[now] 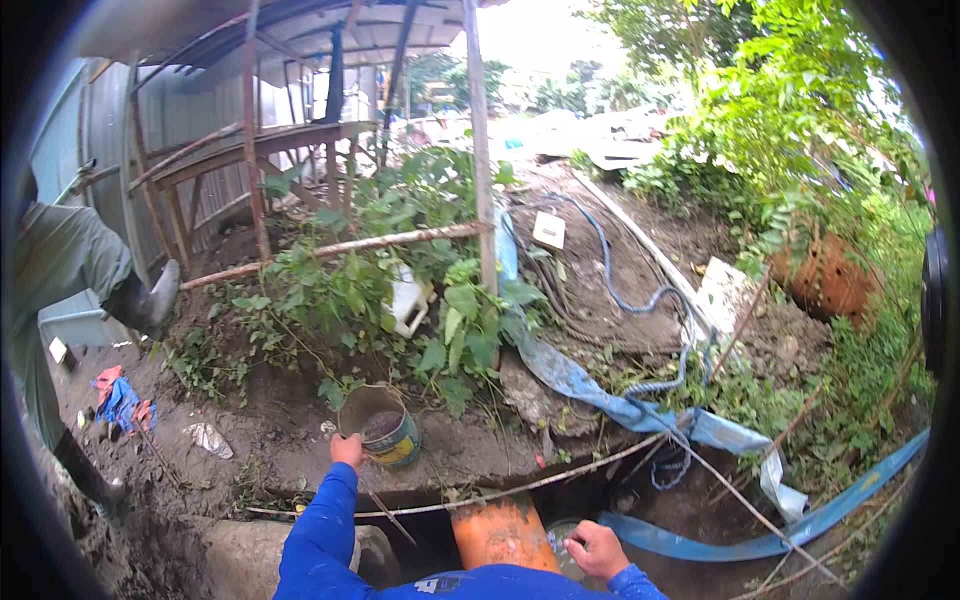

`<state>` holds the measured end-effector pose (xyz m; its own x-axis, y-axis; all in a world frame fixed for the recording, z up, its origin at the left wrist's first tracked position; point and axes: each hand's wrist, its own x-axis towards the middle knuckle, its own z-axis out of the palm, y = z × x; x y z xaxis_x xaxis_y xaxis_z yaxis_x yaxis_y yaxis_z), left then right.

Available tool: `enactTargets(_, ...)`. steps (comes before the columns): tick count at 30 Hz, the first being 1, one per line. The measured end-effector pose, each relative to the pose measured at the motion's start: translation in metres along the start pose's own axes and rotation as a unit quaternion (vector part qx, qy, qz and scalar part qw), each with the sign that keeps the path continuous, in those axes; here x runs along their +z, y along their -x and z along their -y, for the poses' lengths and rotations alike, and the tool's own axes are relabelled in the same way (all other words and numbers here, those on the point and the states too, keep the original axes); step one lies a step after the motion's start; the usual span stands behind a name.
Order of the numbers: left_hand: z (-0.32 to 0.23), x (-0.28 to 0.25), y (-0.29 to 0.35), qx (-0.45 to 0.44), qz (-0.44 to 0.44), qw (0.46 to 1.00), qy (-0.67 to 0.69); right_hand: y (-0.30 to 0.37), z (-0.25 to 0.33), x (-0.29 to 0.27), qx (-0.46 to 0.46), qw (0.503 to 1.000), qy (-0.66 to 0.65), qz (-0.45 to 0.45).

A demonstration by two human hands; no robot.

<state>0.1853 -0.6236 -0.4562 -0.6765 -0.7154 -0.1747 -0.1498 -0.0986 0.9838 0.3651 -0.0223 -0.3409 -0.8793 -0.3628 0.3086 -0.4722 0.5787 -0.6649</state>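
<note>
My left hand (pixel 347 450) is closed on the rim of a dirty green-and-yellow bucket (pixel 402 441). The bucket rests tilted on the muddy ledge, its mouth toward me, with grey muddy stuff inside. Lower right, my right hand (pixel 597 550) is curled closed beside a thick orange pipe (pixel 503 532). Whatever its fingers hold, if anything, I cannot make out. A pale, roundish thing (pixel 563 538) shows between that hand and the pipe, too unclear to name. Both arms wear blue sleeves.
A flat blue hose (pixel 740 548) and a thin pole (pixel 590 467) cross the dark trench at right. A person in grey trousers and muddy boots (pixel 150 300) is at far left. Blue rope (pixel 607 250), plants and a wooden post (pixel 482 150) stand beyond the ledge.
</note>
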Motion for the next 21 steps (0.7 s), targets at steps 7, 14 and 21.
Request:
enactTargets(7,0.004,0.013,0.025,-0.045,0.065,0.997,-0.025,0.011,0.005,-0.004,0.020,0.999,0.016,0.036)
enactTargets(14,0.016,0.031,0.036,-0.018,0.101,0.993,-0.050,0.029,-0.002,0.004,0.046,0.997,0.013,0.055)
enactTargets(21,0.053,0.018,0.001,0.092,0.049,0.988,-0.110,0.046,-0.016,0.017,0.089,0.993,-0.007,0.070)
